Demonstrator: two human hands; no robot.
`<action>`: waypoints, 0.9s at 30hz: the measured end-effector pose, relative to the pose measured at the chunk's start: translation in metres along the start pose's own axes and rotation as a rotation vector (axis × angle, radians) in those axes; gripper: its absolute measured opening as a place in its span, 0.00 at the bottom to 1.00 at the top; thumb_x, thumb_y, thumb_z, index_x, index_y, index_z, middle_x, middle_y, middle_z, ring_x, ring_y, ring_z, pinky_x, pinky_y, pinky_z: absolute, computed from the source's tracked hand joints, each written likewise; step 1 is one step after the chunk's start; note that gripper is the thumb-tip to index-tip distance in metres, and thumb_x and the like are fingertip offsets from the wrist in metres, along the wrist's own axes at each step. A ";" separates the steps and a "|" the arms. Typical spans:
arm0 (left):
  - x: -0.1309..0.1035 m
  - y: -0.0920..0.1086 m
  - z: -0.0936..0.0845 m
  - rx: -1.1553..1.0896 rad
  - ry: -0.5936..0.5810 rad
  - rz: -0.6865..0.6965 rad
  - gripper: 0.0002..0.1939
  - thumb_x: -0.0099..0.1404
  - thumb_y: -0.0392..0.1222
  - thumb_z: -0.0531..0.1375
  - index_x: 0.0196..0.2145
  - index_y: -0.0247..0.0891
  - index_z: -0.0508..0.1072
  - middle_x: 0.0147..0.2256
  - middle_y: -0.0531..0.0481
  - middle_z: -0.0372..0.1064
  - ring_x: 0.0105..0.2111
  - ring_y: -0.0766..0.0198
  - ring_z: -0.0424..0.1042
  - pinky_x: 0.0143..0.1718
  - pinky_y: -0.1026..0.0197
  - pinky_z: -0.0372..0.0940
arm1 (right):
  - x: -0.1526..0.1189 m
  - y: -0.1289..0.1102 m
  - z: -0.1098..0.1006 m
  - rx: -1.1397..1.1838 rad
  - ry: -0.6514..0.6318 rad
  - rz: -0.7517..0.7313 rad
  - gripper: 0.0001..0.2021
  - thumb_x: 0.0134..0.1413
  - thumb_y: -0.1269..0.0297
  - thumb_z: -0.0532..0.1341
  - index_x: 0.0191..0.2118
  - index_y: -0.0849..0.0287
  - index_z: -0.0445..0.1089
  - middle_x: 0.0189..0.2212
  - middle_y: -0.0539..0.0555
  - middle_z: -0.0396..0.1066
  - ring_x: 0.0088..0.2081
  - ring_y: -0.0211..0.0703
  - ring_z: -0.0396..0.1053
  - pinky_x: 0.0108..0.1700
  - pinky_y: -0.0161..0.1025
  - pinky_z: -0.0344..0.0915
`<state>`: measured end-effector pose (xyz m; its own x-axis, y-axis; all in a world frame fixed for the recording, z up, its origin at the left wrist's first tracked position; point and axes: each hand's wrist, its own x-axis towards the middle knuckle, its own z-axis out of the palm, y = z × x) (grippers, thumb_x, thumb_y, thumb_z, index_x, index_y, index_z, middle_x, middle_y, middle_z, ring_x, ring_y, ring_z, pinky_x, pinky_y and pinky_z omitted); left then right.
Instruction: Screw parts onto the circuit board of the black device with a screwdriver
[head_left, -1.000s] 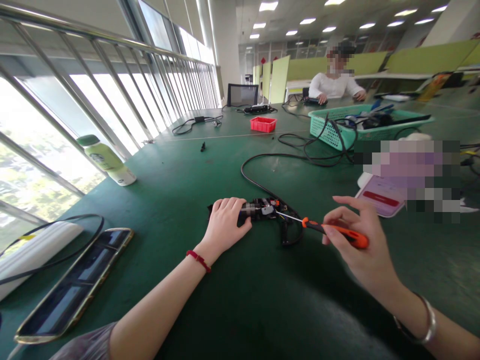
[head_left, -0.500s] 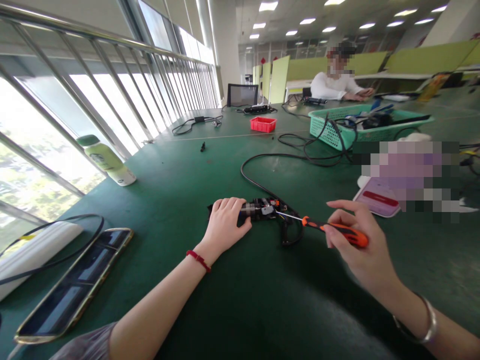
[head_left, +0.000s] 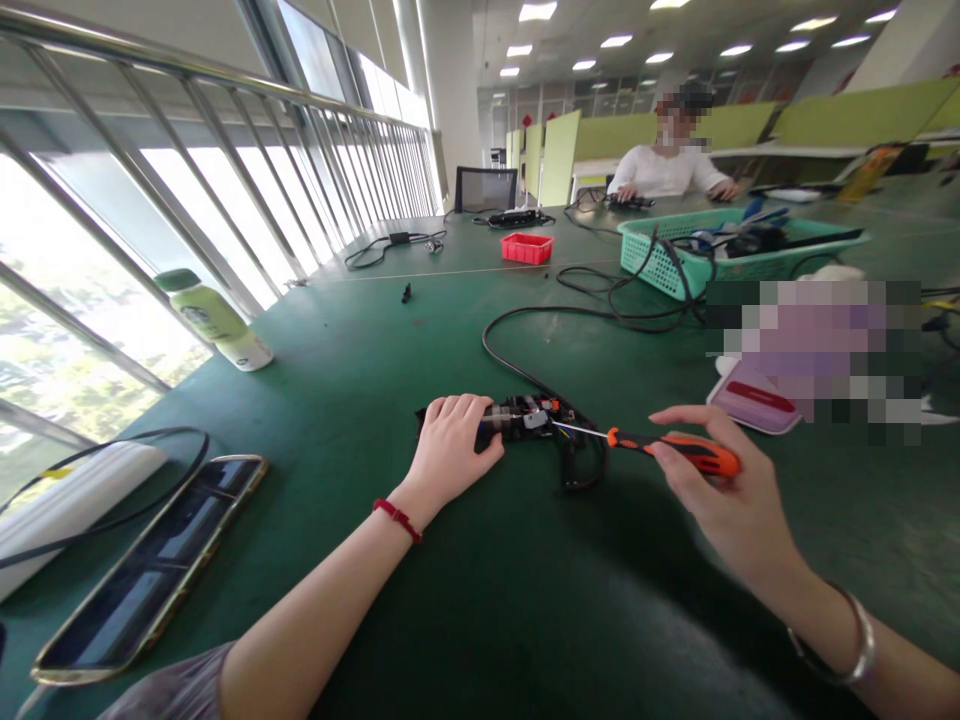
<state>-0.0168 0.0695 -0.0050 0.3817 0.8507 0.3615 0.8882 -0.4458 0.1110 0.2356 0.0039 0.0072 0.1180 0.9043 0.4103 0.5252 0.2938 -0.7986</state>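
Observation:
On the green tabletop (head_left: 360, 590) lies a black corded power tool (head_left: 517, 420) with its inner parts and wires exposed; its exact kind is unclear. My left hand (head_left: 454, 440) is closed over its cylindrical body and covers part of it. My right hand (head_left: 720, 480) grips an orange and black screwdriver (head_left: 697, 455) between thumb and fingers. The screwdriver's shaft points left, and its tip reaches the exposed inner parts near a small grey piece. Whether the tip sits in a screw is too small to see. A black cable (head_left: 517, 312) runs from the tool toward the back.
A teal basket (head_left: 656, 265) of tools stands at the back right, a red tray (head_left: 527, 248) at the back middle. On the left are a green bottle (head_left: 217, 325), a phone (head_left: 150, 570) and a white bar (head_left: 75, 510). Another person (head_left: 671, 170) sits across the table.
My right hand and the screwdriver's handle have shifted slightly right. My left hand and the tool have stayed put. The person across has drawn their hands apart.

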 end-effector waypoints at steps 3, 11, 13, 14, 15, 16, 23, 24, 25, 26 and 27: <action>0.000 -0.001 0.001 0.004 -0.003 0.001 0.15 0.60 0.43 0.53 0.45 0.36 0.66 0.44 0.45 0.68 0.44 0.55 0.65 0.51 0.50 0.55 | -0.001 0.000 0.000 0.017 -0.024 0.050 0.07 0.54 0.59 0.58 0.35 0.56 0.66 0.17 0.45 0.58 0.17 0.33 0.56 0.19 0.33 0.54; 0.001 0.000 0.001 0.005 0.002 0.000 0.14 0.60 0.43 0.53 0.44 0.37 0.66 0.44 0.45 0.68 0.45 0.54 0.65 0.52 0.50 0.55 | 0.000 -0.002 0.004 0.117 0.008 -0.073 0.14 0.48 0.67 0.61 0.42 0.54 0.62 0.29 0.48 0.64 0.25 0.35 0.65 0.28 0.35 0.63; 0.001 0.000 0.000 0.006 0.000 -0.003 0.15 0.60 0.43 0.53 0.44 0.36 0.66 0.44 0.45 0.68 0.44 0.54 0.65 0.52 0.50 0.55 | -0.001 -0.003 0.002 0.147 -0.060 -0.022 0.12 0.51 0.66 0.60 0.43 0.54 0.61 0.21 0.44 0.61 0.19 0.33 0.61 0.22 0.33 0.60; 0.000 0.000 0.000 0.006 0.000 -0.003 0.15 0.60 0.43 0.53 0.44 0.36 0.66 0.44 0.45 0.68 0.45 0.54 0.65 0.52 0.50 0.55 | -0.001 -0.004 0.002 0.147 -0.087 0.005 0.11 0.52 0.64 0.59 0.42 0.54 0.61 0.18 0.43 0.59 0.17 0.33 0.58 0.20 0.32 0.57; 0.000 0.000 0.001 0.006 0.001 -0.002 0.15 0.60 0.43 0.53 0.44 0.36 0.66 0.44 0.45 0.68 0.45 0.54 0.65 0.52 0.50 0.55 | -0.002 -0.004 0.001 0.138 -0.106 0.027 0.09 0.53 0.63 0.59 0.41 0.54 0.62 0.16 0.42 0.57 0.16 0.33 0.57 0.19 0.32 0.56; 0.000 -0.001 0.001 0.006 0.001 -0.001 0.15 0.60 0.43 0.53 0.44 0.36 0.66 0.44 0.45 0.68 0.45 0.54 0.65 0.52 0.50 0.55 | -0.003 -0.004 0.001 0.126 -0.119 0.040 0.08 0.53 0.62 0.59 0.40 0.54 0.62 0.15 0.42 0.57 0.15 0.33 0.56 0.18 0.32 0.55; 0.000 -0.002 0.003 -0.001 0.009 0.002 0.15 0.60 0.43 0.53 0.44 0.37 0.66 0.44 0.45 0.68 0.45 0.54 0.65 0.52 0.50 0.55 | -0.002 -0.002 0.005 0.128 0.027 -0.103 0.13 0.47 0.69 0.61 0.41 0.54 0.63 0.26 0.47 0.64 0.25 0.37 0.65 0.31 0.36 0.64; 0.000 -0.002 0.003 -0.002 0.010 0.003 0.15 0.60 0.43 0.53 0.44 0.37 0.66 0.45 0.45 0.67 0.45 0.54 0.65 0.52 0.50 0.55 | -0.001 -0.002 0.005 0.125 0.042 -0.123 0.15 0.46 0.70 0.62 0.42 0.54 0.63 0.29 0.48 0.65 0.28 0.38 0.66 0.33 0.37 0.64; 0.000 -0.002 0.003 -0.003 0.012 0.004 0.15 0.60 0.43 0.53 0.44 0.38 0.66 0.45 0.45 0.67 0.45 0.54 0.65 0.52 0.50 0.55 | 0.000 -0.002 0.005 0.127 0.034 -0.126 0.16 0.46 0.70 0.62 0.43 0.54 0.62 0.30 0.49 0.65 0.29 0.38 0.67 0.35 0.38 0.64; 0.000 -0.002 0.003 -0.005 0.012 0.005 0.15 0.60 0.43 0.53 0.44 0.38 0.66 0.45 0.45 0.67 0.45 0.54 0.65 0.52 0.50 0.55 | 0.000 -0.002 0.005 0.139 0.009 -0.111 0.17 0.46 0.70 0.61 0.44 0.54 0.62 0.30 0.49 0.65 0.29 0.38 0.67 0.34 0.37 0.64; 0.000 -0.002 0.003 -0.008 0.012 0.006 0.15 0.60 0.43 0.53 0.44 0.38 0.66 0.45 0.45 0.67 0.45 0.54 0.65 0.52 0.50 0.55 | 0.000 -0.002 0.004 0.162 -0.023 -0.081 0.16 0.48 0.69 0.61 0.45 0.54 0.61 0.28 0.48 0.65 0.27 0.37 0.66 0.31 0.37 0.64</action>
<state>-0.0183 0.0711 -0.0077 0.3841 0.8446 0.3730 0.8839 -0.4531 0.1159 0.2310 0.0047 0.0071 0.0607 0.8820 0.4673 0.3895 0.4101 -0.8247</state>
